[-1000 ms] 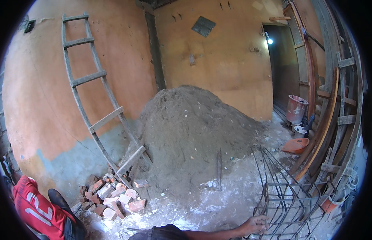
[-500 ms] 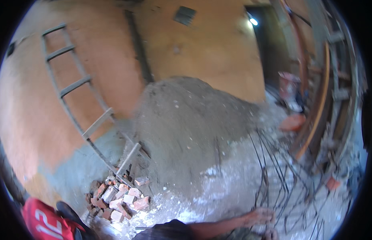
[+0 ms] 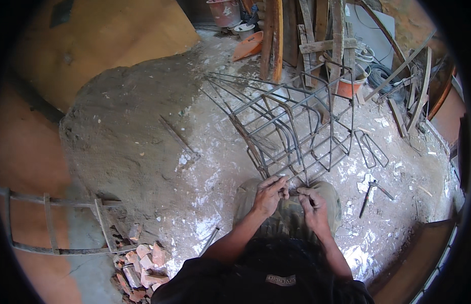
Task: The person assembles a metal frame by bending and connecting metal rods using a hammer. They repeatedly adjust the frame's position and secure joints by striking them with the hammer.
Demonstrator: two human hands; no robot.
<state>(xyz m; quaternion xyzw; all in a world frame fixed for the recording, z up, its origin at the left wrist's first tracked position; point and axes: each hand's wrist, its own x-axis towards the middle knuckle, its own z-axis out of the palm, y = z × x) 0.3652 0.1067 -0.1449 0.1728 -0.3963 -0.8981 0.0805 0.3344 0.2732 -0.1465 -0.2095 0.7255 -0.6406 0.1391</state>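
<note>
A cage of bent steel rebar (image 3: pixel 290 137) stands on the floor in front of my knees, its long bars running away to the far left. My left hand (image 3: pixel 270 196) is at the cage's near edge, thumb and fingers pinched together. Just right of it, my right hand (image 3: pixel 313 206) is also curled in a pinch, above my knee. Whatever is between the fingertips of either hand is too small to make out. To the right lie a loose bent rebar loop (image 3: pixel 371 150) and a dark metal tool (image 3: pixel 368 197) with two long arms.
A large heap of grey sand (image 3: pixel 129 116) spreads at left. Broken bricks (image 3: pixel 144 266) lie near left, by a wooden ladder (image 3: pixel 53 248). Planks (image 3: pixel 342 30), an orange bucket (image 3: pixel 349 87) and coiled cable (image 3: pixel 385 76) stand at far right. A short rod (image 3: pixel 177 136) lies on the sand.
My view has swung right and down, away from the ladder and wall. Both my hands now show together at the rebar cage. The red cloth at lower left is out of view.
</note>
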